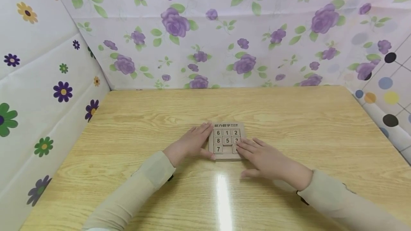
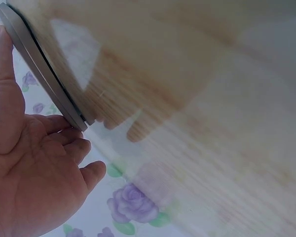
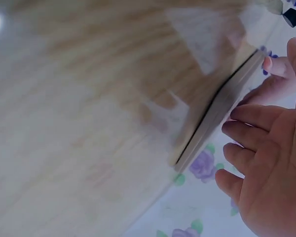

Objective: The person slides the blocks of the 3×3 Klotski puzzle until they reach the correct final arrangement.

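Observation:
A square sliding number puzzle [image 1: 228,156] lies flat on the table, with dark print along its top border. Its tiles read 6, 1, 2, then 8, 5, 3, and in the bottom row a 7 tile [image 1: 218,149], a vacant slot and a partly covered tile. My left hand [image 1: 192,143] holds the board's left side, thumb at the lower corner and fingers at the upper one. With fingers stretched out, my right hand [image 1: 268,159] touches the right-hand tiles, its thumb apart from the board. Both wrist views show only the puzzle's edge [image 2: 39,69], the tiles being hidden there.
The glossy wood-grain table [image 1: 160,106] stretches around the puzzle and mirrors the hands and a bright light. A flowered cloth [image 1: 205,38] hangs behind its far edge. Other patterned sheets [image 1: 29,81] stand along the left and right sides.

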Motion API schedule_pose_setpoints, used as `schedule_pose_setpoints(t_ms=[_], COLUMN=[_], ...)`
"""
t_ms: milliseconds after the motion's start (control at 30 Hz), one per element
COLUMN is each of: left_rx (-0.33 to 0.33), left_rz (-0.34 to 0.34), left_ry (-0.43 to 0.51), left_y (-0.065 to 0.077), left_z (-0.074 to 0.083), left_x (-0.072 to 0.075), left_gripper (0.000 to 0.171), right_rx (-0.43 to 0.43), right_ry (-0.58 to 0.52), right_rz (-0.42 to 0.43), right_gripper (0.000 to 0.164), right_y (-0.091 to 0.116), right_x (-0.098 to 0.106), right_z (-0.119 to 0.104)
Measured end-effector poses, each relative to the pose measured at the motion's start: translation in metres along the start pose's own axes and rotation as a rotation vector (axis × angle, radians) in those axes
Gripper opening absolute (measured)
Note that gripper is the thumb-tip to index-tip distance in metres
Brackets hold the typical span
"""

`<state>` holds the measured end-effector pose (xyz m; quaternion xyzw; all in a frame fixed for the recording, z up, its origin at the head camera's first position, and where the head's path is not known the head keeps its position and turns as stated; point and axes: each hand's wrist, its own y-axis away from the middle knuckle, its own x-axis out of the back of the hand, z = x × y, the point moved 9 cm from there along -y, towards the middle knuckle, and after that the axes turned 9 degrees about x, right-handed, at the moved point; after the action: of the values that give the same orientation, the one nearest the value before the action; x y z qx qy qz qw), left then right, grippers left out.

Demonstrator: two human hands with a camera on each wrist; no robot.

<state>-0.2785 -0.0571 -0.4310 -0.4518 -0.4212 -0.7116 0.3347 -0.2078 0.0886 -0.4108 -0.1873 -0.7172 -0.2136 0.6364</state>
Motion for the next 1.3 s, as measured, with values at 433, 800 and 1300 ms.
schedule_pose_setpoints(t_ms=[433,800,1300], left_rx=[0.001,0.007,0.003], left_rz=[0.003,-0.005,-0.005], left_ry=[-0.007,-0.003,0.005], left_y=[-0.001,0.001,0.002], left_z=[-0.001,-0.001,0.0], left_x=[0.002,0.001,0.0], left_gripper=[0.111,0.11,0.11], right_rx=[0.043,0.032,-0.029], right_ry=[0.038,-0.013,-0.022], right_rz=[0.014,-0.005,0.01], right_gripper=[0.083,0.085,0.084], right_y=[-0.011,-0.018,-0.009], right_x=[-0.002,-0.006,-0.004], right_z=[-0.01,-0.01,0.013])
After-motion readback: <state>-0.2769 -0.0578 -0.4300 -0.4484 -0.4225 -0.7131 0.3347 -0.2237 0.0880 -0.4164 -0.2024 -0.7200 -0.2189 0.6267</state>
